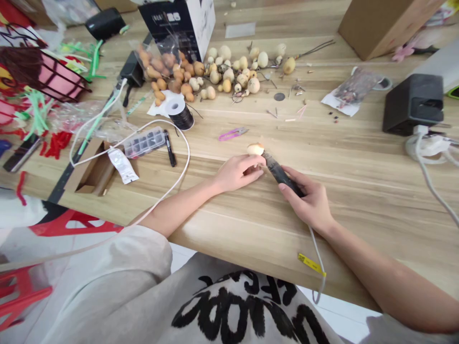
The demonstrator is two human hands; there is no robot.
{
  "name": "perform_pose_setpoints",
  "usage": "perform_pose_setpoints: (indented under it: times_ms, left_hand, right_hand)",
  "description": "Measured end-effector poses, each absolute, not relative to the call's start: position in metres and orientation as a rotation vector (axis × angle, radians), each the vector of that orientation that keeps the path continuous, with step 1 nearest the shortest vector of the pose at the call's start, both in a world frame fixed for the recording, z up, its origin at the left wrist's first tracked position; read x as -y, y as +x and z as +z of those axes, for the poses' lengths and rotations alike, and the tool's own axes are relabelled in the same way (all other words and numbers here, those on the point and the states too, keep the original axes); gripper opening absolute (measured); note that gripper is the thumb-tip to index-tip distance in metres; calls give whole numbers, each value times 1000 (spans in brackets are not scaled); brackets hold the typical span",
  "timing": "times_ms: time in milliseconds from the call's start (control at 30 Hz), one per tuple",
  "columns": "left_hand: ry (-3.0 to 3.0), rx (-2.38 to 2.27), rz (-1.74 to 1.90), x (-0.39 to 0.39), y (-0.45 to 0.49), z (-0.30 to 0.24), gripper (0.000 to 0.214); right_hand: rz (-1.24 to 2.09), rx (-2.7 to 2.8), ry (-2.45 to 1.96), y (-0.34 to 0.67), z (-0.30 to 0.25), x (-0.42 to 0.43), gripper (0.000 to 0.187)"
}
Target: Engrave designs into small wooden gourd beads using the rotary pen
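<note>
My left hand point(242, 172) has its fingers closed around a small pale gourd point(255, 149), near the middle of the wooden table. In my right hand point(311, 198) is a dark, pen-shaped corded power tool point(281, 174), gripped along its body. Its front end points at the gourd and meets or nearly meets it; the exact tip is too small to make out. A light cord with a yellow tag point(311, 263) trails from the tool over the table's front edge. Just beyond my left hand lie purple thread snips point(233, 134).
Several pale gourds point(244, 76) and brown ones point(175, 71) are heaped at the back. A spool of black cord point(180, 113), a compartment box point(145, 142) and a black marker point(169, 149) lie left. At right stand a black device point(414, 105) and a cardboard box point(385, 26).
</note>
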State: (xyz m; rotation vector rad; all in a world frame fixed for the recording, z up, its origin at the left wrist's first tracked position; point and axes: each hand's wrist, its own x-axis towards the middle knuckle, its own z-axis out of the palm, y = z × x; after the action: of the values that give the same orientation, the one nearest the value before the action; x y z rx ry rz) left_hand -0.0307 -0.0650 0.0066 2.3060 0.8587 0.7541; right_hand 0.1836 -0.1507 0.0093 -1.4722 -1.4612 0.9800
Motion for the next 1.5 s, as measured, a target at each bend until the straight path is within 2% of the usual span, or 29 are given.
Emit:
perform_pose_setpoints:
  times_ms: [1500]
  left_hand:
    - [2385,-869,725,67,-30,7,13]
  right_hand:
    - [989,1468,-1456,184,8,150,46]
